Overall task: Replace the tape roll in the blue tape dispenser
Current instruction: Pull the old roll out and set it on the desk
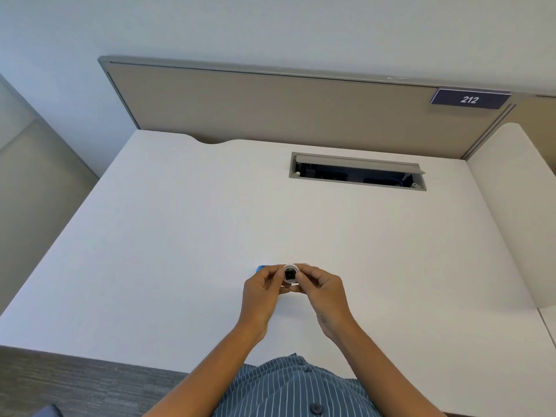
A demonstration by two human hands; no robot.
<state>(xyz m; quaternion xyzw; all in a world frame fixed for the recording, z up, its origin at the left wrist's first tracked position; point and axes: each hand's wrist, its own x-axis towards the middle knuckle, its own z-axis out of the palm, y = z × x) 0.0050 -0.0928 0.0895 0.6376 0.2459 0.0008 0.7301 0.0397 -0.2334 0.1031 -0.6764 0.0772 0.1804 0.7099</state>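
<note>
**Fitting the Roll onto the Hub**

Holding the work above the white desk (pixel 180 236), you have both hands together near the desk's near edge, at centre. Your left hand (pixel 261 293) and right hand (pixel 325 296) each close their fingertips around a clear tape roll (pixel 290 274), one from the left and one from the right. A black hub (pixel 289 275) sits in the middle of the roll, facing you. Whether it is fully seated cannot be determined from this view.

Status: the roll is out of the dispenser. Judging by this, you are at a middle stage; the roll and hub are being joined or separated, and which one cannot be told.

Location of parts: the blue tape dispenser (pixel 261 268) shows only as a small blue edge just beyond your left fingers, on the far side of the hand and mostly hidden. It appears to lie on the desk, but whether your hand touches it cannot be told.

Remaining: seat the hub and roll in the dispenser and route the tape end to the cutter.
</note>
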